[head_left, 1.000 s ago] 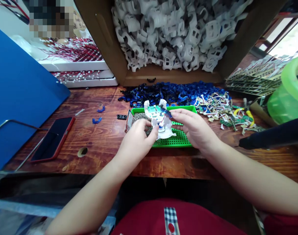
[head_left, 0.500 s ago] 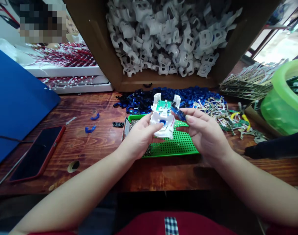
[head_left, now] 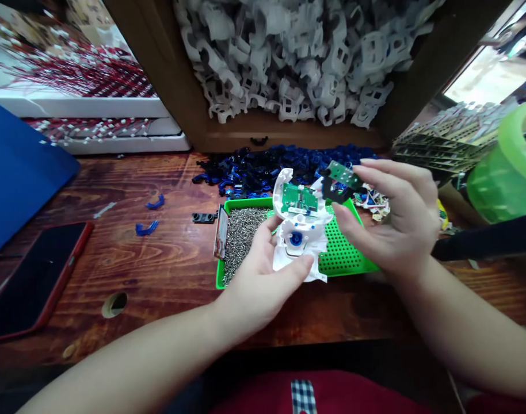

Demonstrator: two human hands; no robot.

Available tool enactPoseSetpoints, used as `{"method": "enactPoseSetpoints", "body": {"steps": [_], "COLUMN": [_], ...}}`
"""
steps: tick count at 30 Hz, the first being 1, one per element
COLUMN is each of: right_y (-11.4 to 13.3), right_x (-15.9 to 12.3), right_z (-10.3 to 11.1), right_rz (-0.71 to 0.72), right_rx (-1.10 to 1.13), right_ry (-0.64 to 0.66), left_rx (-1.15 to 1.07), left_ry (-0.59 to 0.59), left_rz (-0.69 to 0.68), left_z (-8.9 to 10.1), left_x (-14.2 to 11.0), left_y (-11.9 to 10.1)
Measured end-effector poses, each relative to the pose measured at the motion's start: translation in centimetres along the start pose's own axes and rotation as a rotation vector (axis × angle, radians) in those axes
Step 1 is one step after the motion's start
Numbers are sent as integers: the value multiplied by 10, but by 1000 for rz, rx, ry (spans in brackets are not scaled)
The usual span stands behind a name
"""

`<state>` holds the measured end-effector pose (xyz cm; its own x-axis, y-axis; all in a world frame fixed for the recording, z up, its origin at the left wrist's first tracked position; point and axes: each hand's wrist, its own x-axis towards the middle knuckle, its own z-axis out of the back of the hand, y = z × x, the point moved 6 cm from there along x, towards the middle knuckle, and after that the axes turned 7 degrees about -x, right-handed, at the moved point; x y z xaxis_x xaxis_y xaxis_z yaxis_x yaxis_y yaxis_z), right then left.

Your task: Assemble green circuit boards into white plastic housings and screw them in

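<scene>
My left hand [head_left: 263, 270] is closed round a white plastic shell [head_left: 301, 264], its thumb lying across the lower part. Fixed in the shell's upper half is a green circuit board [head_left: 300, 198], with a round blue part [head_left: 295, 238] below it. Just right of the shell, my right hand [head_left: 392, 213] holds a small green circuit board [head_left: 344, 174] at its fingertips. A dark curved piece [head_left: 332, 191] hangs along that small board; whether the two are joined I cannot tell. Beneath both hands lies a green perforated tray [head_left: 343, 250], with many small screws [head_left: 243, 238] at its left.
Behind the tray spreads a heap of blue and black parts [head_left: 254, 167], below a carton [head_left: 289, 138] of white shells. A phone [head_left: 34, 276] and two blue clips [head_left: 147, 228] lie left. At right are stacked boards [head_left: 444, 135], a green tub [head_left: 500, 178] and a dark bar [head_left: 487, 244].
The shell has moved slightly down and right and tipped, so more of its inside shows. My right hand has drawn away right and upward, turning its piece so the green board shows.
</scene>
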<state>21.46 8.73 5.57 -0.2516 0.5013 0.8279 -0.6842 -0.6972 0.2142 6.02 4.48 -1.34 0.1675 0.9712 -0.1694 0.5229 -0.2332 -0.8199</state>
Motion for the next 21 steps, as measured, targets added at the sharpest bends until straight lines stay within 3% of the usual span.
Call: {"method": "enactPoseSetpoints", "body": {"steps": [3, 8, 12, 21], "right_y": [7, 20, 26, 35], "right_x": [0, -1, -5, -10], "right_z": [-5, -7, -11, -17], "right_rz": [91, 168, 227, 239], "right_rx": [-28, 164, 194, 67], "right_ry": [77, 229, 363, 452], "left_rx": [1, 11, 49, 47], "left_ry": [24, -6, 2, 35], "left_rz": [-4, -79, -129, -200], "left_z": [-4, -4, -4, 1], "left_x": [-3, -2, -2, 3], "left_y": [3, -5, -10, -9]}}
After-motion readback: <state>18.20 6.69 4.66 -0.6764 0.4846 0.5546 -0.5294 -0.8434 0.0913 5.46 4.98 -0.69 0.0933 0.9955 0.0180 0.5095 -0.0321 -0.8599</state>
